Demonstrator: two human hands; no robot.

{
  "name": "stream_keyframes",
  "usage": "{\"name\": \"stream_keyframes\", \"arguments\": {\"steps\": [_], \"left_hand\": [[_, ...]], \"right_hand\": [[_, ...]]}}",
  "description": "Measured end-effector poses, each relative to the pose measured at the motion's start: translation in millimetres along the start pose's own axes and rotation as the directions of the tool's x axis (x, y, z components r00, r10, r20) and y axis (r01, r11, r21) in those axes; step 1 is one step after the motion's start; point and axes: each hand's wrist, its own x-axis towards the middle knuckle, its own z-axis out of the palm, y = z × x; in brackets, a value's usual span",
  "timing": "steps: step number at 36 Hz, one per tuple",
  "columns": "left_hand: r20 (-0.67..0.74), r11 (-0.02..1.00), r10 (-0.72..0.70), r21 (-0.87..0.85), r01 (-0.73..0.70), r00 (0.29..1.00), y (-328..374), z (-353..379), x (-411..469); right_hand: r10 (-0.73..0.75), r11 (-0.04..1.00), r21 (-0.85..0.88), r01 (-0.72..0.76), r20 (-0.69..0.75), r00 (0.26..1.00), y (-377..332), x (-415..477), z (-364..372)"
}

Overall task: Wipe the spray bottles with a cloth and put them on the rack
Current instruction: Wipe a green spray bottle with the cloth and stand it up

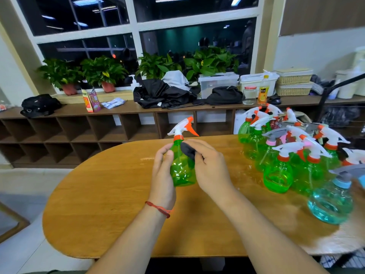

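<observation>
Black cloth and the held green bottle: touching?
Touching. Head view: right hand presses the black cloth onto the green spray bottle, no gap; left hand grips the body.

Green bottle [182,172] — seemingly black cloth [188,150]

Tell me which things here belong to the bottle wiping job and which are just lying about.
Job: green spray bottle in the left hand; dark cloth in the right hand; waiting spray bottles on the table, right side.
Lying about: potted plants; black clothing; black bag; clear plastic box; wicker baskets.
</observation>
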Motion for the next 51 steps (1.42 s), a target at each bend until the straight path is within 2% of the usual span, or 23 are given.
{"name": "stream_keyframes", "arguments": {"steps": [4, 10, 13, 19, 24, 27, 30, 33, 35, 39, 42, 45, 49, 51], "left_hand": [[0.008, 1.0, 0.007, -0.02, -0.007, 1.0, 5.9, -2.0, 3.9], [-0.103, 1.0, -0.003, -0.019, 0.001, 0.995, 7.4, -11.2, 15.6], [-0.065, 1.0, 0.008, -0.001, -0.008, 0.998, 5.5, -10.7, 14.4], [0.122, 0.983, 0.053, 0.169, -0.073, 0.991, -0.7, -14.2, 7.8], [0.033, 0.991, 0.073, 0.114, -0.077, 0.997, -7.2, -13.2, 9.5], [-0.073, 0.999, -0.025, -0.028, 0.023, 0.997, -5.4, -11.9, 15.5], [-0.114, 0.973, -0.157, -0.188, 0.134, 0.981, -1.2, -14.2, 19.5], [-0.012, 0.881, -0.344, -0.349, 0.318, 0.939, 5.1, -13.7, 16.4], [0.059, 0.833, -0.413, -0.378, 0.403, 0.909, 5.3, -14.8, 16.4], [0.084, 0.888, -0.353, -0.283, 0.362, 0.932, 6.1, -16.1, 18.3], [0.166, 0.957, -0.253, -0.104, 0.272, 0.953, 8.5, -14.5, 19.7], [0.143, 0.985, -0.169, 0.064, 0.161, 0.975, 8.1, -13.7, 16.0], [0.19, 0.985, -0.137, 0.126, 0.114, 0.972, 2.3, -13.1, 9.7], [0.172, 0.987, -0.079, 0.153, 0.052, 0.982, 0.6, -14.1, 10.3]], "right_hand": [[-0.029, 1.0, -0.012, 0.029, 0.019, 0.999, -3.7, -15.0, 2.0], [-0.078, 0.994, -0.078, 0.081, 0.045, 0.996, 0.6, -52.8, 11.3], [-0.086, 0.992, -0.09, 0.089, 0.042, 0.995, -0.7, -43.9, 9.5], [-0.034, 0.993, -0.114, 0.04, 0.053, 0.998, -3.9, 4.6, 1.3], [-0.091, 0.983, -0.152, 0.101, 0.07, 0.993, -3.7, -4.0, 10.1], [-0.182, 0.967, -0.173, 0.19, 0.061, 0.981, 2.9, -27.8, 18.0], [-0.294, 0.931, -0.206, 0.303, 0.073, 0.953, 10.5, -46.6, 21.6], [-0.365, 0.904, -0.203, 0.376, 0.092, 0.927, 12.1, -50.1, 18.0], [-0.348, 0.911, -0.202, 0.36, 0.094, 0.933, 9.7, -45.4, 14.9], [-0.232, 0.957, -0.165, 0.238, 0.055, 0.971, 4.6, -32.0, 9.7], [-0.174, 0.98, -0.095, 0.174, 0.014, 0.985, 6.1, -25.2, 7.0], [-0.092, 0.995, -0.028, 0.091, -0.046, 0.995, 11.1, -14.9, 4.4], [0.052, 0.994, 0.099, -0.045, -0.064, 0.997, 15.8, -2.0, 4.7], [0.056, 0.992, 0.117, -0.05, -0.051, 0.997, 16.3, -0.1, 7.1]]}}
